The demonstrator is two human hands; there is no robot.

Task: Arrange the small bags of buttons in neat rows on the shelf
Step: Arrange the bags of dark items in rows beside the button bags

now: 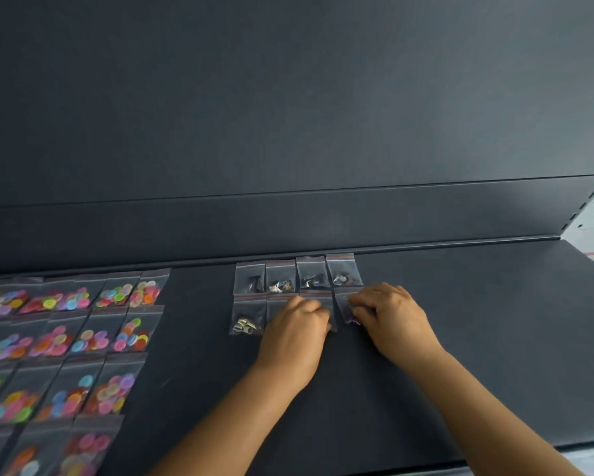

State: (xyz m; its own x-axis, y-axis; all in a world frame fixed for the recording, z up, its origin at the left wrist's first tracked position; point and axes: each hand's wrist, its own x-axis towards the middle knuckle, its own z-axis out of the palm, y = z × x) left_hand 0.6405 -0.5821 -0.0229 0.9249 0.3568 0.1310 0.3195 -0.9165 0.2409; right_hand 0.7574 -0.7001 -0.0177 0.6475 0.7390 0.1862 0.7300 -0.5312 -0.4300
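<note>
1. The dark shelf (460, 338) is carrying 2 groups of small clear zip bags, and a person's 2 bare hands are working at the group nearer its middle.
2. Against the shelf's back lip, 4 bags of dark and metallic pieces (297, 274) are lying side by side in a row.
3. Just in front of that row, a second row is lying, with a bag of brass-coloured pieces (247, 314) at its left end.
4. The left hand (294, 333) is resting on the middle bags of the second row (318, 298), fingers curled together; whether they are pinching a bag cannot be told.
5. The right hand (391, 317) is pinching the bag of purple pieces (345, 305) with bent fingertips.
6. Well left of the back row, bags of colourful buttons (65, 341) are lying in several rows.
</note>
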